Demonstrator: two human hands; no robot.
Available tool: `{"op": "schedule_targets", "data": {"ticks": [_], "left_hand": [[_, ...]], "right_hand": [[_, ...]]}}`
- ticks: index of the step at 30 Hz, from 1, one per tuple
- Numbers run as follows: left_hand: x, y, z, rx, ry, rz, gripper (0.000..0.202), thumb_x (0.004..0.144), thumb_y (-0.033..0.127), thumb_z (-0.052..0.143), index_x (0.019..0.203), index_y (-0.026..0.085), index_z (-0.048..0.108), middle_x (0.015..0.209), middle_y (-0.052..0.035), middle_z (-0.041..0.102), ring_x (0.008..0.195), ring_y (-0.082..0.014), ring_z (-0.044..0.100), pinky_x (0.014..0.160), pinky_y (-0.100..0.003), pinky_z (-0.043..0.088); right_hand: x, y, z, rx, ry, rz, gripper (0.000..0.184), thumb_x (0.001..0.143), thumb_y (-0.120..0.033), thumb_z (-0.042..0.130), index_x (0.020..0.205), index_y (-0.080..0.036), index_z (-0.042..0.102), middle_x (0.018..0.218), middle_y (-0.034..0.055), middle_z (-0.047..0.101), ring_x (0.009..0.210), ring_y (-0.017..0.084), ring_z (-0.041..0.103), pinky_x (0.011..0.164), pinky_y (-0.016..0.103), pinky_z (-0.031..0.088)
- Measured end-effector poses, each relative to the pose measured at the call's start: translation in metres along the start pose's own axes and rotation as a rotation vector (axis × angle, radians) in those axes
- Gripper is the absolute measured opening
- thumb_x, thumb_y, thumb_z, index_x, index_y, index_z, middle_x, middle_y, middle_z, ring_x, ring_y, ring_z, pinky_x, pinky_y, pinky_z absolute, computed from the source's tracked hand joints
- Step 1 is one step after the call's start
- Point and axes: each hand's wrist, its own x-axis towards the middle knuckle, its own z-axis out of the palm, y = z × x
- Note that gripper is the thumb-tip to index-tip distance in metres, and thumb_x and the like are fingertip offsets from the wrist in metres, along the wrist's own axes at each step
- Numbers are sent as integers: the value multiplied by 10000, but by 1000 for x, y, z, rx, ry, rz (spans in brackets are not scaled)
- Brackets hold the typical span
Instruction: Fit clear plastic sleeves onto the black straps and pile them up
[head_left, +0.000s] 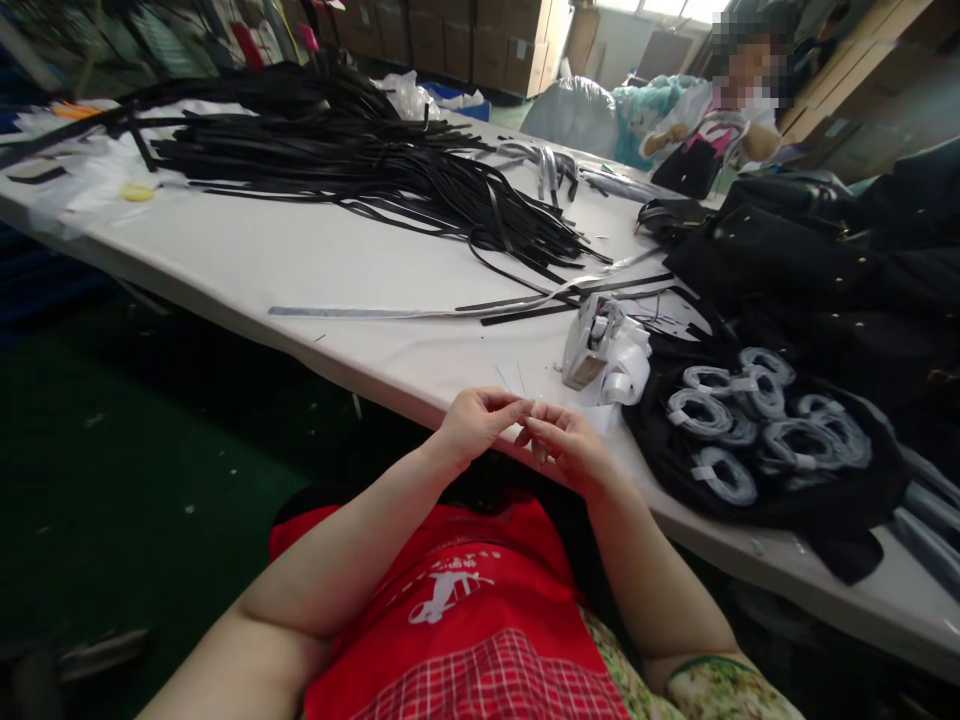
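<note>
My left hand [477,424] and my right hand [568,442] meet at the table's near edge, thumbs and fingertips pinched together. Whatever lies between the fingertips is too small to make out. Thin strands [517,378] show on the table just beyond them. Close to my right hand stands a grey metal tape dispenser [589,345] with a roll of white tape or labels [628,368] beside it. Further right, several coiled bundles of clear cord [701,412], each with a white band, lie on black fabric [652,440].
A large heap of long black strips [337,150] spreads over the white table [247,245]. A grey strip [360,313] lies nearer. Black bags [802,260] are piled at right. Across the table is another person [701,140]. Cardboard boxes [480,40] stand behind.
</note>
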Motion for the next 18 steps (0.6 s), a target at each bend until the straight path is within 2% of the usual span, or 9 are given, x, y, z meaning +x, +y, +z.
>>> {"op": "schedule_targets", "data": {"ticks": [4, 7, 9, 12, 18], "left_hand": [[-1, -7, -2, 101, 7, 60, 348, 747, 475, 724, 788, 130, 742, 756, -53, 727, 711, -174, 648, 664, -253, 496], [-8, -13, -3, 202, 75, 148, 356, 793, 477, 680, 902, 140, 706, 851, -67, 732, 762, -182, 671, 694, -268, 519], [-15, -17, -2, 238, 48, 164, 335, 779, 465, 708, 892, 153, 663, 838, -59, 724, 754, -180, 684, 690, -270, 532], [-23, -23, 0, 172, -44, 80, 359, 699, 435, 795, 830, 169, 593, 783, -33, 712, 721, -176, 698, 673, -274, 550], [-23, -26, 6, -112, -66, -143, 511, 517, 358, 909, 758, 167, 501, 694, 8, 695, 680, -148, 697, 665, -254, 540]], "right_hand": [[2, 5, 1, 37, 25, 56, 383, 679, -493, 797, 752, -158, 625, 633, 6, 676, 411, 53, 495, 440, 189, 370], [3, 6, 3, 45, 144, 36, 388, 662, -483, 809, 731, -155, 612, 663, 22, 697, 401, 45, 495, 411, 171, 362], [3, 7, 4, 61, 224, -3, 396, 634, -472, 829, 717, -161, 599, 658, 18, 697, 400, 48, 501, 402, 169, 370], [3, 7, 6, 84, 268, -14, 410, 592, -453, 856, 715, -162, 595, 634, 10, 690, 403, 56, 512, 406, 171, 397], [1, 8, 9, 160, 234, 41, 430, 562, -437, 877, 728, -161, 592, 619, 8, 686, 429, 78, 545, 418, 182, 436]]}}
